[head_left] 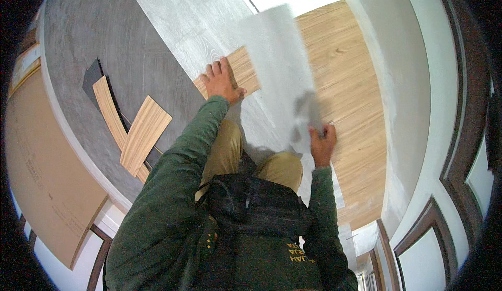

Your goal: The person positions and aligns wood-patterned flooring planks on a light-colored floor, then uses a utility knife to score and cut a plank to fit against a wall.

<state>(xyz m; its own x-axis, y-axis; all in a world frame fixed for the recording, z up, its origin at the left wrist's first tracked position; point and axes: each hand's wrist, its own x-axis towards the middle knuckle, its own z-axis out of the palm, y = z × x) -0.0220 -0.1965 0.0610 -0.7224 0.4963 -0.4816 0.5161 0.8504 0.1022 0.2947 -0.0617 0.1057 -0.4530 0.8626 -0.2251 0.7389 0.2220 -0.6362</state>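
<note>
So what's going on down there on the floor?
A person in dark green sleeves kneels over grey and tan plank flooring. The right hand appears to hold a pale grey rectangular plank near its close end; blur hides whether it lies flat. The left hand is spread on the floor. Two loose tan wood-grain strips lie leftward.

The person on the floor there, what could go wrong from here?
The pale grey plank is blurred, with the right hand at its edge, so it might slip or land crooked against the wood-look flooring. The left hand is spread close to the plank, so its fingers could get knocked. The loose wood-look strip overlapping another piece could be a slipping hazard.
</note>
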